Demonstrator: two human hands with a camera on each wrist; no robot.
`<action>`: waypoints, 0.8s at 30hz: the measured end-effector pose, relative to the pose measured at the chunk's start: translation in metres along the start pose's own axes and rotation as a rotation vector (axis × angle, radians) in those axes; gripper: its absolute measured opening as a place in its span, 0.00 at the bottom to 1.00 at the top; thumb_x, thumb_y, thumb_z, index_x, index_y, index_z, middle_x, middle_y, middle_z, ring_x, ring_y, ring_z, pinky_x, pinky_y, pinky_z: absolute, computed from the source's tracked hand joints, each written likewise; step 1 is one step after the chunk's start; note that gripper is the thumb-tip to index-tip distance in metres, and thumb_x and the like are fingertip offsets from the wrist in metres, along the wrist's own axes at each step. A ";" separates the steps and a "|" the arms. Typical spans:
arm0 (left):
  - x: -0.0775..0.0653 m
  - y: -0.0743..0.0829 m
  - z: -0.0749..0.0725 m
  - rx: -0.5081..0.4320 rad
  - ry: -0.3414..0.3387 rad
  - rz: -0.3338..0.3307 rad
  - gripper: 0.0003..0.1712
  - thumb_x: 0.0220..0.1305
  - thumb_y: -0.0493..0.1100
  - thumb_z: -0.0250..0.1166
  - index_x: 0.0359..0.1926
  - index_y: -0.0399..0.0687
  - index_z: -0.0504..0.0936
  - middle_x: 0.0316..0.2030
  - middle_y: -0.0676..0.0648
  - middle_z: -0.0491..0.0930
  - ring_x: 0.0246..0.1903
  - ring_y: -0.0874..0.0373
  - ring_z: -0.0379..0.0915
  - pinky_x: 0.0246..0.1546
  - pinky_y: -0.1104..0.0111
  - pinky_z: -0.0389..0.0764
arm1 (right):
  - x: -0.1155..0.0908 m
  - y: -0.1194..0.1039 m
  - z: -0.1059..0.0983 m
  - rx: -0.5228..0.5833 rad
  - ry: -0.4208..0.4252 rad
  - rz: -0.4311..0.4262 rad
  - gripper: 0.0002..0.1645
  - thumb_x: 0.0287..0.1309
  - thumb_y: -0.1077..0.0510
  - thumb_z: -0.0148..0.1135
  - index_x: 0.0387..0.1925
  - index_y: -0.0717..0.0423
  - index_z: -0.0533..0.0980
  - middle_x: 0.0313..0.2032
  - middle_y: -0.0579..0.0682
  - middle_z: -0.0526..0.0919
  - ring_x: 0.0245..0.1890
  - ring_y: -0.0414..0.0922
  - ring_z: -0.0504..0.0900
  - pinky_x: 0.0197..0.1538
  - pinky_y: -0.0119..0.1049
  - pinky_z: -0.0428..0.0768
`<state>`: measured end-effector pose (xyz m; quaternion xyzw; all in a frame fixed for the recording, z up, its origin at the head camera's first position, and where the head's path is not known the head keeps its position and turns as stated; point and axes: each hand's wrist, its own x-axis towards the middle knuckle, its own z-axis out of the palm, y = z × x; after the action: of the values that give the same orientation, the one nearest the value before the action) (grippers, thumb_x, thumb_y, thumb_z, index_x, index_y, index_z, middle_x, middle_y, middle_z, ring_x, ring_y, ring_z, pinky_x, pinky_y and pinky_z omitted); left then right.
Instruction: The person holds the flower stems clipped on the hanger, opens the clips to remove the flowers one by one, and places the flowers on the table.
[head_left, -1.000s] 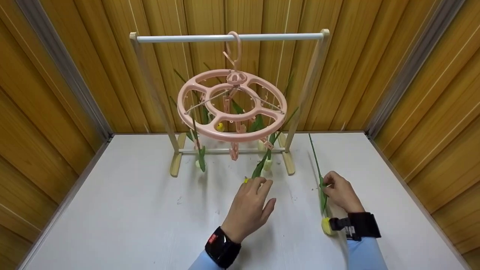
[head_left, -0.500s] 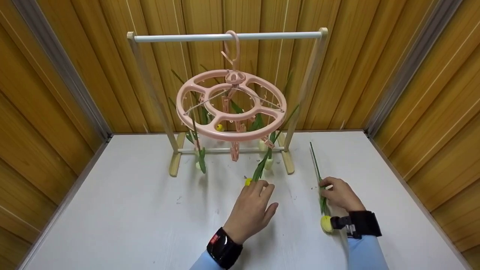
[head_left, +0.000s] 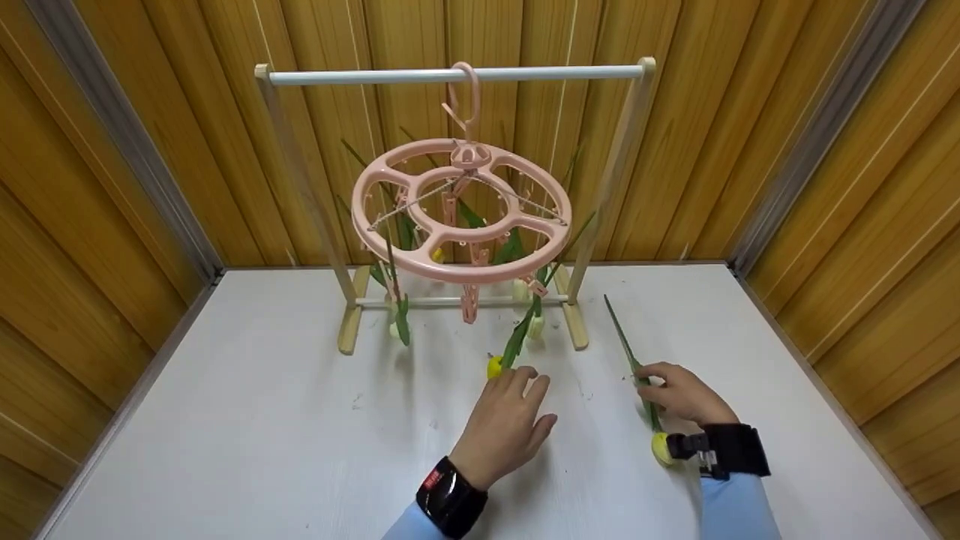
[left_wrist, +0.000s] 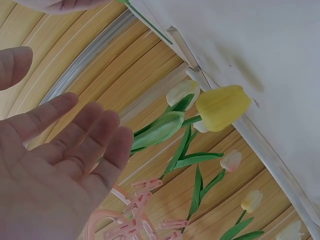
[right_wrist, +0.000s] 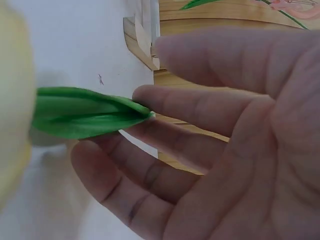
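Note:
My right hand (head_left: 686,396) is beside a yellow tulip (head_left: 661,450) that lies along the right of the table, its stem pointing to the back. In the right wrist view the fingers are spread and loosely straight. Their tips are at the tulip's green leaf (right_wrist: 80,115), and the thumb stands apart. My left hand (head_left: 499,427), fingers relaxed and apart, hovers by another yellow tulip (left_wrist: 222,107), which hangs head down from a round pink clip hanger (head_left: 461,274). Nothing is held in the left hand.
The hanger hooks over the white bar (head_left: 555,73) of a wooden stand (head_left: 577,326). Several more tulips hang upside down from its clips, including a white one (head_left: 395,330) at the left. One front clip (head_left: 469,304) hangs without a flower. Wood-panelled walls enclose the white table (head_left: 262,450).
The right hand's pinch on the yellow tulip has loosened. The stem has swung, its far end moving left and nearer. My left hand has drawn back slightly.

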<state>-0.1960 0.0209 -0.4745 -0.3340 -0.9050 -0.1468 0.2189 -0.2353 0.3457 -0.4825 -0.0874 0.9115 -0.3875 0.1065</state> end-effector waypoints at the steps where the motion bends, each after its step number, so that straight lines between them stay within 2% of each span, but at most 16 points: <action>1: 0.000 0.000 0.000 0.001 -0.003 -0.001 0.25 0.68 0.53 0.70 0.59 0.45 0.79 0.54 0.45 0.78 0.53 0.49 0.78 0.58 0.57 0.78 | -0.001 0.000 0.000 -0.001 -0.006 -0.002 0.28 0.71 0.59 0.59 0.64 0.76 0.71 0.64 0.78 0.69 0.46 0.55 0.84 0.43 0.45 0.83; 6: 0.000 0.000 0.001 0.002 -0.005 -0.003 0.26 0.68 0.54 0.70 0.59 0.45 0.79 0.54 0.45 0.79 0.53 0.49 0.78 0.57 0.56 0.78 | -0.003 0.001 -0.001 -0.031 -0.017 -0.007 0.29 0.72 0.56 0.59 0.64 0.75 0.72 0.64 0.77 0.70 0.54 0.64 0.80 0.48 0.49 0.83; 9: 0.000 0.000 0.002 -0.002 -0.002 -0.004 0.26 0.68 0.54 0.70 0.59 0.45 0.79 0.54 0.45 0.79 0.53 0.49 0.78 0.56 0.56 0.79 | -0.003 0.001 -0.003 -0.044 -0.021 -0.008 0.30 0.71 0.55 0.60 0.64 0.74 0.72 0.64 0.76 0.72 0.55 0.66 0.79 0.49 0.50 0.82; 16: -0.001 -0.001 0.001 0.002 0.005 -0.009 0.25 0.68 0.53 0.70 0.59 0.44 0.79 0.54 0.45 0.79 0.54 0.49 0.79 0.53 0.57 0.80 | -0.007 0.001 -0.006 -0.026 -0.020 0.005 0.30 0.71 0.54 0.61 0.65 0.72 0.73 0.64 0.76 0.72 0.53 0.62 0.81 0.47 0.46 0.82; 24: 0.000 -0.003 -0.002 0.000 0.031 -0.001 0.25 0.67 0.53 0.71 0.58 0.44 0.80 0.53 0.44 0.79 0.53 0.49 0.79 0.52 0.57 0.80 | -0.009 -0.005 -0.010 -0.039 0.002 0.022 0.28 0.73 0.54 0.59 0.65 0.69 0.73 0.63 0.76 0.72 0.46 0.53 0.83 0.43 0.43 0.81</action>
<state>-0.1970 0.0178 -0.4734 -0.3310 -0.9017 -0.1520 0.2329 -0.2286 0.3512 -0.4712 -0.0790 0.9200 -0.3684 0.1080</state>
